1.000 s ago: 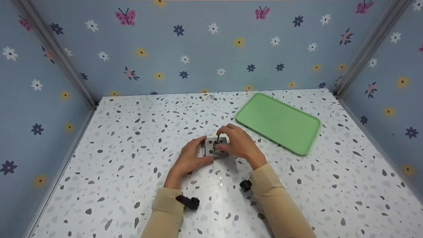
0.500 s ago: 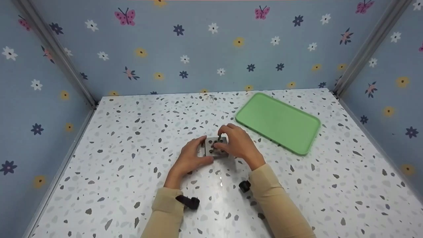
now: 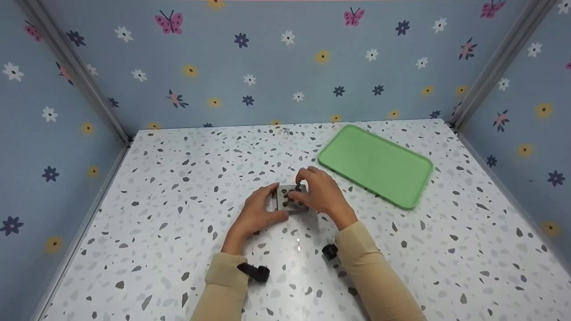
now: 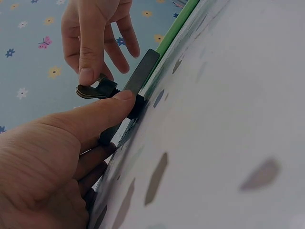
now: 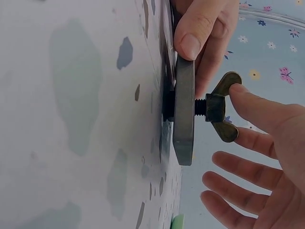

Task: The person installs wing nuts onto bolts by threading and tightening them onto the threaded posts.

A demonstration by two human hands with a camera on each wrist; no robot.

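Note:
A grey metal plate [image 3: 292,206] with several holes lies in front of the person in the head view. In the right wrist view a threaded bolt [image 5: 200,108] stands out of the plate, its dark head on the table side. On that bolt sits a brass-coloured wing nut [image 5: 218,109], with thread showing between nut and plate. The left hand [image 3: 258,212] holds the plate by its edges between thumb and fingers. With thumb and index finger the right hand [image 3: 324,191] pinches the nut's wings; its other fingers are spread apart.
A green tray [image 3: 374,166] lies at the back right of the speckled table [image 3: 200,169]. Flower-patterned walls [image 3: 285,67] stand at the back and both sides. A black wrist camera [image 3: 258,273] sticks out from the left sleeve, another [image 3: 330,251] from the right.
The wing nut has turned slightly, its far wing moving to the right in the head view. The right thumb and index finger have shifted with it; the left hand and plate have stayed still.

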